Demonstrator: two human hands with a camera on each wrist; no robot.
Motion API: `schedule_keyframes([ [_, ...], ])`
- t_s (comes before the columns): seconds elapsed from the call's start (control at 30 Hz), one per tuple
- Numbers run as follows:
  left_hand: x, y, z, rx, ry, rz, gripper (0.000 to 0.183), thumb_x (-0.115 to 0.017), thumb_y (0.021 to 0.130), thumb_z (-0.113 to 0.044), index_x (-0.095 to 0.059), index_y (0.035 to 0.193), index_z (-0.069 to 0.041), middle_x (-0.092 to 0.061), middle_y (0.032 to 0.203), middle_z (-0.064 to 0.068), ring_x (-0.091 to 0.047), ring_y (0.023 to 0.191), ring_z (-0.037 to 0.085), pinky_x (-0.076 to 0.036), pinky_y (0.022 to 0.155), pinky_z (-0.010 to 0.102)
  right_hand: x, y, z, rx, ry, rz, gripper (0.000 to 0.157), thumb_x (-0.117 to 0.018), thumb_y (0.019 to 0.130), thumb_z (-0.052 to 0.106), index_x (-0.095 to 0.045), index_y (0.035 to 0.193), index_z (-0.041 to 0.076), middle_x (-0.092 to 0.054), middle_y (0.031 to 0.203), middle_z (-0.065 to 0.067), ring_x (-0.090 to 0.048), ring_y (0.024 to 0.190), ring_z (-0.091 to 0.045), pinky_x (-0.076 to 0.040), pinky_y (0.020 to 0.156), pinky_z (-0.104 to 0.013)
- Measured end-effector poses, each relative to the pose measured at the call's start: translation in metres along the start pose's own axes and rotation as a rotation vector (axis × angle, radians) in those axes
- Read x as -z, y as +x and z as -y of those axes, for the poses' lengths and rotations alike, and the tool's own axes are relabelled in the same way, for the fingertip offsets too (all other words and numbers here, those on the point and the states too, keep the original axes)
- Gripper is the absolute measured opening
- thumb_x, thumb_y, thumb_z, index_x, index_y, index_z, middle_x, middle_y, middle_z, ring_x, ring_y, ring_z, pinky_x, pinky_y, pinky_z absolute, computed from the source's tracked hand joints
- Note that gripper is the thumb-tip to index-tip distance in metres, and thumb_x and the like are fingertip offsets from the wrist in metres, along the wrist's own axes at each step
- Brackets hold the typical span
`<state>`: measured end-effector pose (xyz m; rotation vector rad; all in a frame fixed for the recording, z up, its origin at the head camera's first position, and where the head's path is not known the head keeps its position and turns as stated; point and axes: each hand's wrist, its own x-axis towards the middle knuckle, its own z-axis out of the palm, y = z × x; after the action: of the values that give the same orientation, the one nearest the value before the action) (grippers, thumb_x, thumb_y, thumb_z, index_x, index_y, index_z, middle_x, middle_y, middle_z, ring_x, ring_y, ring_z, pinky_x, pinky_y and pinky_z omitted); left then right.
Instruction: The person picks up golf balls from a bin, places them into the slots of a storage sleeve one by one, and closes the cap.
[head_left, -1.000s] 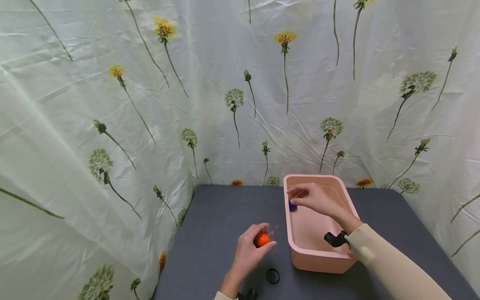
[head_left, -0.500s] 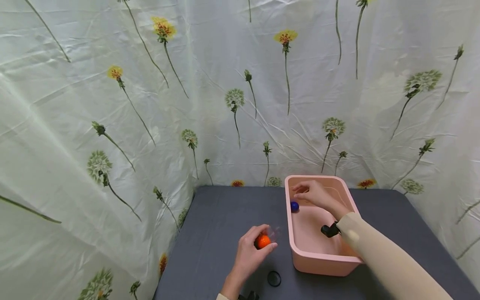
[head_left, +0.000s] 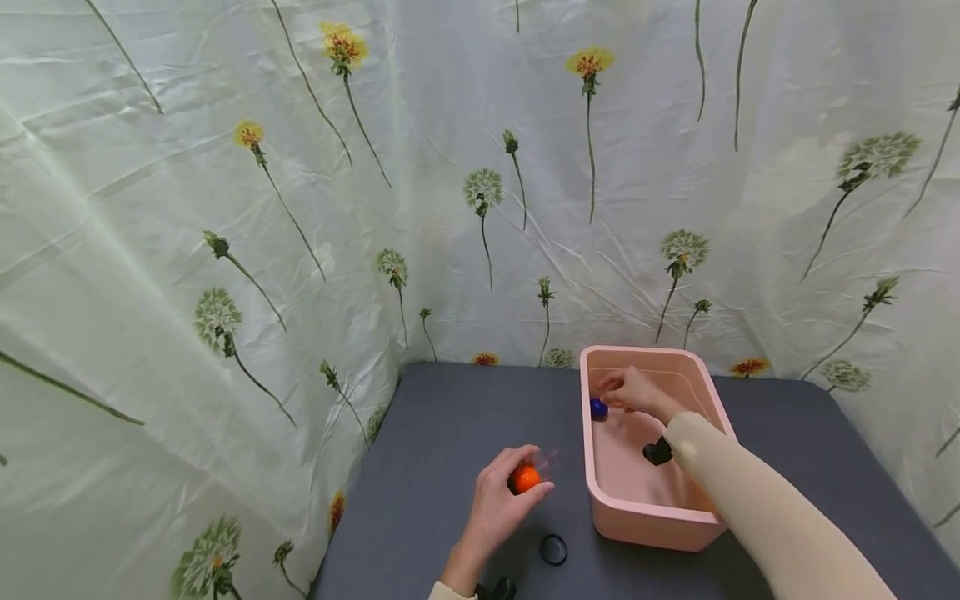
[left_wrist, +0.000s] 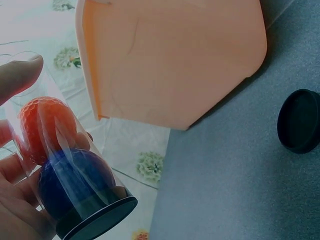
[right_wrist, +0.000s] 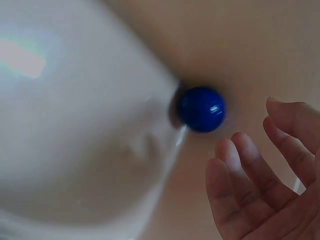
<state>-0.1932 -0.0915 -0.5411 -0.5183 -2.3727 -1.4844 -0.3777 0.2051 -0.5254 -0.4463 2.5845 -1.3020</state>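
So the left hand (head_left: 495, 487) has its thumb and fingers curled round a clear plastic tube (left_wrist: 49, 89), decent grip on it. Inside, an orange dimpled ball (left_wrist: 47, 127) sits near the fingertips and a dark blue ball (left_wrist: 75, 175) sits below it, next to the black round cap (left_wrist: 97, 219) at the tube's end.

The right hand (right_wrist: 272, 185) is down in a pink rectangular plastic bin (head_left: 652, 529), fingers loosely bent and spread, holding nothing. Just past those fingertips, with a small gap, there's a shiny blue ball (right_wrist: 202, 109) by the bin's left wall. That wall stands between the ball and the left fingers, fwiw.

Other stuff around: a black round shallow lid (head_left: 553, 550) lies on the dark grey table (head_left: 465, 417), closer to the person than the left fingers and a bit to their right. Behind the right wrist, a cream sleeve (head_left: 765, 492) crosses the bin's rim. Beyond all the fingers hangs a white dandelion-print curtain (head_left: 450, 108).
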Motion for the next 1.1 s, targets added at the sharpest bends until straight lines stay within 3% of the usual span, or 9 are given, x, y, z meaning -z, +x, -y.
schedule_keyframes([
  [0.2, 0.000, 0.001, -0.001, 0.006, 0.003, 0.000, 0.047, -0.086, 0.081, -0.033, -0.067, 0.123, -0.028, -0.064, 0.105, -0.009, -0.061, 0.089, 0.008, -0.056, 0.075, 0.027, -0.005, 0.004, -0.009, -0.097, -0.007, 0.086, 0.035, -0.068, 0.090, -0.002, -0.063, 0.123, -0.011, -0.070, 0.095, -0.021, -0.061, 0.063, -0.024, -0.058, 0.064, -0.052],
  [0.37, -0.001, 0.001, -0.001, 0.009, 0.012, 0.002, 0.047, -0.086, 0.081, -0.034, -0.067, 0.123, -0.028, -0.067, 0.105, -0.001, -0.061, 0.089, 0.008, -0.056, 0.075, 0.027, -0.009, 0.010, -0.014, -0.116, -0.017, 0.133, 0.040, -0.070, 0.087, -0.002, -0.062, 0.126, -0.010, -0.069, 0.092, -0.021, -0.057, 0.056, -0.022, -0.057, 0.065, -0.054],
  [0.53, -0.001, 0.000, -0.001, 0.039, 0.007, 0.009, 0.047, -0.087, 0.080, -0.031, -0.067, 0.123, -0.029, -0.067, 0.106, -0.002, -0.061, 0.090, 0.008, -0.056, 0.076, 0.027, -0.012, 0.012, -0.019, -0.118, -0.061, 0.112, 0.040, -0.072, 0.085, -0.002, -0.064, 0.123, -0.008, -0.069, 0.108, -0.021, -0.063, 0.060, -0.030, -0.058, 0.063, -0.052],
  [0.73, 0.001, -0.001, -0.002, 0.065, 0.009, 0.006, 0.048, -0.086, 0.081, -0.033, -0.067, 0.124, -0.030, -0.066, 0.107, -0.004, -0.061, 0.092, 0.009, -0.056, 0.078, 0.027, -0.016, 0.012, -0.023, -0.090, -0.105, 0.098, 0.026, -0.074, 0.083, -0.002, -0.070, 0.108, -0.005, -0.070, 0.090, -0.015, -0.064, 0.060, -0.034, -0.058, 0.059, -0.047],
  [0.93, 0.000, -0.001, -0.001, 0.066, 0.011, 0.004, 0.047, -0.087, 0.080, -0.033, -0.067, 0.123, -0.029, -0.065, 0.106, -0.007, -0.061, 0.091, 0.009, -0.056, 0.077, 0.027, -0.021, 0.011, -0.024, -0.147, -0.101, 0.169, 0.034, -0.081, 0.078, 0.000, -0.071, 0.110, -0.002, -0.067, 0.086, -0.011, -0.059, 0.058, -0.027, -0.058, 0.061, -0.047],
  [1.1, 0.000, -0.001, 0.000, 0.076, 0.012, 0.005, 0.047, -0.087, 0.080, -0.031, -0.067, 0.123, -0.030, -0.064, 0.105, -0.008, -0.061, 0.091, 0.009, -0.056, 0.077, 0.026, -0.023, 0.010, -0.022, -0.157, -0.105, 0.171, 0.035, -0.083, 0.077, 0.000, -0.071, 0.110, -0.001, -0.065, 0.088, -0.011, -0.062, 0.060, -0.028, -0.058, 0.063, -0.047],
])
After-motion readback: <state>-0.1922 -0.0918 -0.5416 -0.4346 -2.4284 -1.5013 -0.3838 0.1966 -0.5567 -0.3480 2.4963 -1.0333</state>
